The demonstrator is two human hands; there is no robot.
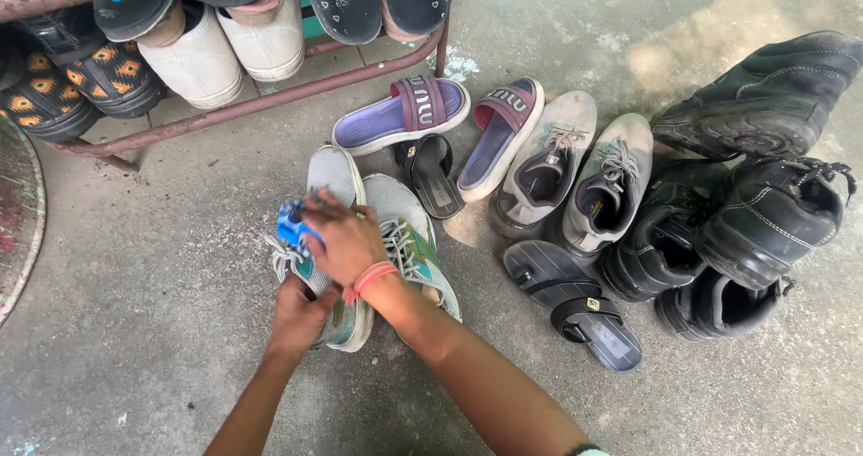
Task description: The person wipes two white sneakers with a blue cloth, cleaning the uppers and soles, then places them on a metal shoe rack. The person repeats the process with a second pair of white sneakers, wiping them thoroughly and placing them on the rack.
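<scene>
Head view: both hands on a grey-green sneaker [334, 240].
Left hand [297, 317] clasps its heel; right hand [346, 245] fingers curl over its white laces, beside a blue object [292, 224].

We see grey-green mesh sneakers [395, 240], purple-and-maroon slides [400, 115] (white soles), black work shoes [764, 97], and orange-diamond patterned shoes [81, 83].

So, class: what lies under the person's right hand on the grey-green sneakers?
Under the right hand lie the laces of the left sneaker and a small blue object poking out beside it. The shoe's tongue and opening are covered by both hands, so unseen.
</scene>
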